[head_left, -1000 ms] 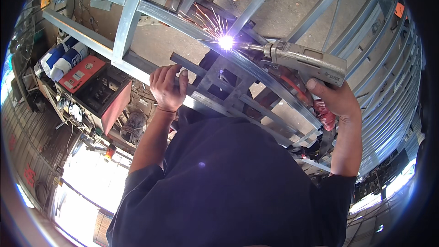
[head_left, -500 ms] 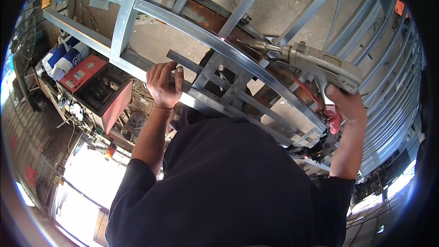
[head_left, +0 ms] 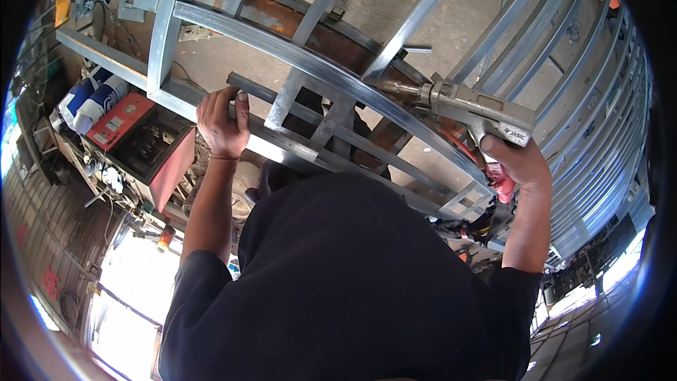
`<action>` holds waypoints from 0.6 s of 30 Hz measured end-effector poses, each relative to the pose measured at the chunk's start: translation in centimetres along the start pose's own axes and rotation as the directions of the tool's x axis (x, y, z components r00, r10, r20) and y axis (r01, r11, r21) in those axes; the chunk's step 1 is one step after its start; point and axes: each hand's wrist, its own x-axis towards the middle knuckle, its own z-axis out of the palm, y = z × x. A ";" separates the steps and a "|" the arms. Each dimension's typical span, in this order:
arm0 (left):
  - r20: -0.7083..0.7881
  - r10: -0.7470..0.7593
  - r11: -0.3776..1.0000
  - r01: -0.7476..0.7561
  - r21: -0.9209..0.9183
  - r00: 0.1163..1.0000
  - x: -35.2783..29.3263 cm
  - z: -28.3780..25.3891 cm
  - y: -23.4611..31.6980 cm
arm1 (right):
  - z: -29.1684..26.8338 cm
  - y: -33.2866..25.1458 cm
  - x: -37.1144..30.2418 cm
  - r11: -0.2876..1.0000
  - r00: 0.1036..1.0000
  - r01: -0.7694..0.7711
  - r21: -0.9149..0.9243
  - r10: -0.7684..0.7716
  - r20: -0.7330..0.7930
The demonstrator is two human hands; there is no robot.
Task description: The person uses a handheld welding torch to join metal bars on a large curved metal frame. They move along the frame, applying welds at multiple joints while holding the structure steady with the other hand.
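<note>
At the left of the frame, blue-and-white packages (head_left: 102, 104) stand beside a red machine (head_left: 116, 123), its dark interior hard to make out. Left of centre, the left hand (head_left: 224, 128) is curled over a pale metal bar (head_left: 275, 149); its fingertips are hidden, so whether it closes round the bar cannot be told. A dark shirt (head_left: 352, 275) covers the lower middle. Right of centre, the right hand (head_left: 518, 161) grips a welding torch (head_left: 483, 104), its palm concealed; the nozzle lies near where a slanting rib (head_left: 417, 16) meets a curved tube (head_left: 264, 40), contact being uncertain. Red wrapping (head_left: 502, 183) beneath the grip is partly covered. Far right, rows of metal bars (head_left: 599, 169) crowd into the black rim.

Compared with one second earlier, the metalwork and left hand appear farther left, the bright arc has gone out, and the nozzle has passed to the next rib rightward.

The curved tube's edge runs from upper left toward lower right. Bare floor (head_left: 384, 0) shows at upper centre, with open room either side of the slanting rib.
</note>
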 end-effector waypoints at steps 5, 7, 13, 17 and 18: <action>0.001 -0.009 1.000 0.009 -0.004 1.000 -0.1 -0.1 0.2 | 0.2 0.0 0.0 1.000 1.000 0.026 -0.014 -0.026 -0.002; 0.001 -0.009 1.000 0.009 -0.004 1.000 -0.1 0.0 0.2 | 0.3 0.1 0.0 1.000 1.000 0.021 -0.003 -0.021 -0.005; -0.009 0.009 1.000 -0.009 0.002 1.000 0.0 0.1 0.2 | 0.3 0.2 0.3 0.999 0.999 0.024 0.042 -0.026 0.033; -0.009 0.014 1.000 -0.014 0.007 1.000 0.0 0.2 0.1 | 0.2 0.2 0.2 1.000 1.000 -0.011 -0.006 0.011 0.021; -0.011 0.016 1.000 -0.016 0.010 1.000 -0.1 0.2 0.0 | 0.1 0.3 0.3 1.000 1.000 -0.006 -0.005 0.006 0.030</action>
